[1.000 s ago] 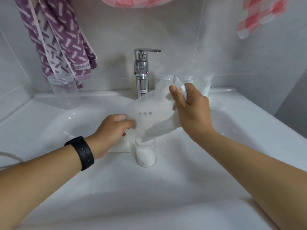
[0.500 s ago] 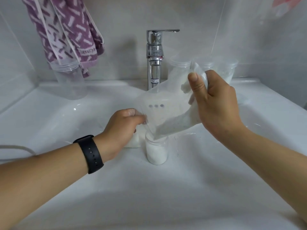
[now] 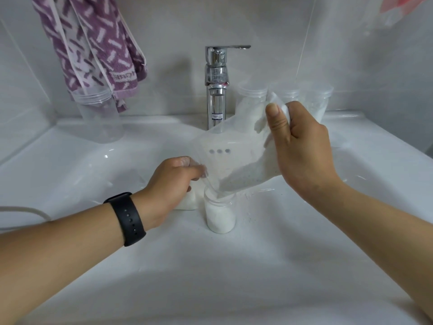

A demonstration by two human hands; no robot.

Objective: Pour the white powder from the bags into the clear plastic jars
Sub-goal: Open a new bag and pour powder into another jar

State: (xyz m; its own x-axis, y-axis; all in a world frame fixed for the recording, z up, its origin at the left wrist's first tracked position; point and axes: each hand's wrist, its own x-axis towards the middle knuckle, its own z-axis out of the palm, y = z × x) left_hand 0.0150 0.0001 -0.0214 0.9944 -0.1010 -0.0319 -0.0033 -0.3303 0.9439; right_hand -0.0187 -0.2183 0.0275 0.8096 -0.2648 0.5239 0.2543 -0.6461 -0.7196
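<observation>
A clear plastic bag (image 3: 236, 158) of white powder hangs tilted over the sink, its low corner dipping into the mouth of a small clear jar (image 3: 219, 214). The jar stands upright in the basin and holds white powder to well over half its height. My right hand (image 3: 302, 151) grips the bag's raised upper end. My left hand (image 3: 174, 181) pinches the bag's lower left edge beside the jar. A second white bag or heap of powder (image 3: 188, 202) lies under my left hand, mostly hidden.
The white sink (image 3: 70, 184) surrounds everything. A chrome tap (image 3: 216, 90) rises behind the bag. Three clear jars (image 3: 316, 99) stand at the back right, one empty jar (image 3: 99, 118) at the back left under a purple towel (image 3: 93, 48). Spilled grains (image 3: 250, 207) dot the basin right of the jar.
The view has tipped down and shifted left, so the tap and jars sit further right. Both hands keep the same hold, and the powder level in the jar has risen.
</observation>
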